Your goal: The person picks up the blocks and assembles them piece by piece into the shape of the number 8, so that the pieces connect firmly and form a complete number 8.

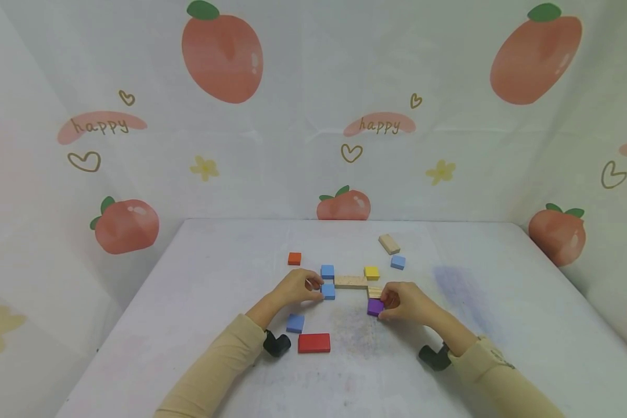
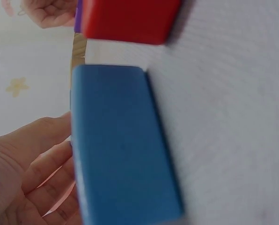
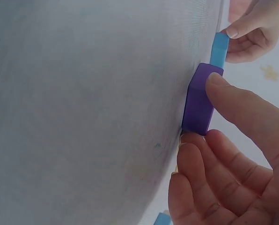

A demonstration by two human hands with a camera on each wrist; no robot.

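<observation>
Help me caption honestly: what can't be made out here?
- Head: right cuff marking, too small to read.
- Left wrist: left hand, fingertips hidden behind foreground blue block.
- Left wrist: red rectangular block, cut off by top edge.
- Right wrist: lower blue block, cut off by bottom edge.

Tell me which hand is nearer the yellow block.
Right. The right hand is close by, just right of the yellow block and slightly below it in the head view; the left hand is farther off, to its left, at a blue block.
</observation>
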